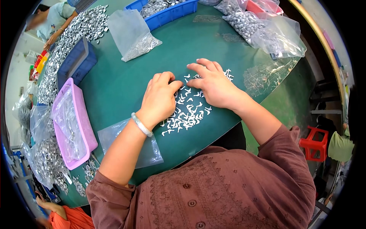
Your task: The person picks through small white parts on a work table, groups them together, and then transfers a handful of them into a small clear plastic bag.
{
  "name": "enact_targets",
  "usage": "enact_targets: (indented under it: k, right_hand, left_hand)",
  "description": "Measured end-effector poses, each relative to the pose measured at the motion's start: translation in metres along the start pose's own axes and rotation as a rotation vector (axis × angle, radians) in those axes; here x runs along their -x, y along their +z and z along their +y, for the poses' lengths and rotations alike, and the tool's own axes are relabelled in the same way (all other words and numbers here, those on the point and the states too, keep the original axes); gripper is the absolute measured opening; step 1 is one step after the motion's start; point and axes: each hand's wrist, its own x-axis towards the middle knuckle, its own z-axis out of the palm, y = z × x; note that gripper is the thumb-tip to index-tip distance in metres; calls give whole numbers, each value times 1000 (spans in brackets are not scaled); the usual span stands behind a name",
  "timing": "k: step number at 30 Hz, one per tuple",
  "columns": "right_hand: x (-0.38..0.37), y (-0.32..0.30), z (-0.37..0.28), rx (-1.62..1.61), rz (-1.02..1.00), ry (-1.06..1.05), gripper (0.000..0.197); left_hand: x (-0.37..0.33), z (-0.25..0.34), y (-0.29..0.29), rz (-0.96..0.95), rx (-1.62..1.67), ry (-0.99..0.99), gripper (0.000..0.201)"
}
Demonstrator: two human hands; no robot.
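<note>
Small silvery-white, bent metal pieces (188, 118) lie scattered on the green tabletop (114, 89) in front of me. My left hand (159, 97), with a pale bangle (141, 124) on its wrist, hovers over the left side of the scatter. Its fingers are curled in toward the thumb, and whatever they hold is hidden. Over the upper right of the pieces is my right hand (215, 86), its index finger and thumb spread apart with a few pieces lying between and beneath them. More pieces show just past its far side.
A flat clear bag (150, 152) lies by my left forearm. To the left are a pink basket (89, 133), a blue bin (82, 65) and heaped metal parts (85, 24). Bags of parts (143, 45) and a blue tray (171, 17) sit farther off. Two other people are at the left.
</note>
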Motion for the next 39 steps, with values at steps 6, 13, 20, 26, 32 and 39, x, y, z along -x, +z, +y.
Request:
enact_targets:
  k: [6,13,20,26,32,39]
  right_hand:
    - [-8,2,9,39,30,29,39]
    - [-4,-13,11,38,28,34,36]
    - [9,-16,4,4,15,18,31]
    - [17,-14,7,37,-35,54,31]
    - [11,-14,16,38,76,95,38]
    - [7,-12,18,21,76,92,36]
  left_hand:
    - [-2,-4,-2,27,35,-12,35]
    - [-4,0,2,8,-5,15,38]
    - [-5,3,-2,-23,0,18,39]
    - [-2,5,1,-8,8,75,35]
    - [-7,6,2,25,42,73,33]
    - [-12,10,9,50,41,67,36]
